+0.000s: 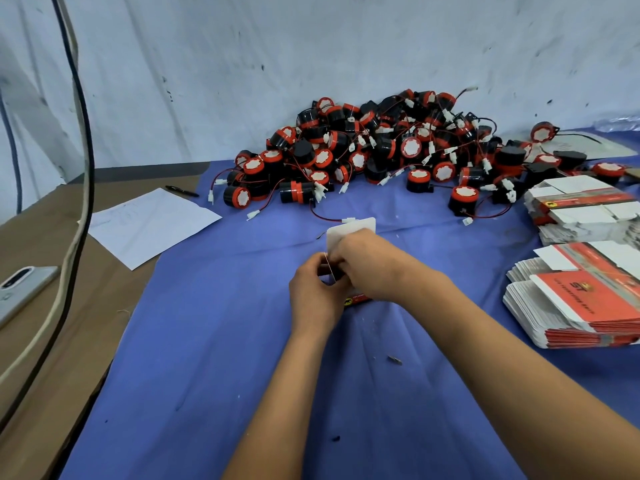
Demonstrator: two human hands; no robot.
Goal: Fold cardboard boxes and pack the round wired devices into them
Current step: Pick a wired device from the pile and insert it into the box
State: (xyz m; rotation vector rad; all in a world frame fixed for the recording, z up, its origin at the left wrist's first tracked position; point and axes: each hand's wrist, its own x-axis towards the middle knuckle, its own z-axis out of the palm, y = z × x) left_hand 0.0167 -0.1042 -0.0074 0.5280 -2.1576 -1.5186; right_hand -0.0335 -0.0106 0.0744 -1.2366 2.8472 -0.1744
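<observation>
While both my hands are bunched over this one small box (351, 237), the biggest risk sits beyond it: the heap of round wired devices (391, 150) is a tangle of red leads and white plugs, and I judge that pulling one free could drag its neighbours toward the box or off the blue cloth (207, 341). To the right of the box, the stacks of flat box blanks (581, 299) lean and fan out, so a careless reach could slide them.

Nearer in, the box itself could crease wrongly. My left hand (313, 289) pinches its near left edge, fingers curled; my right hand (367, 263) curls over its top, pressing a flap, I think. Its white flap stands open at the far side, and a red printed face shows just under my right wrist. A lead with a white plug (348, 220) lies touching that far flap; shutting it could trap the wire. Whether a device is inside, I cannot tell.
</observation>
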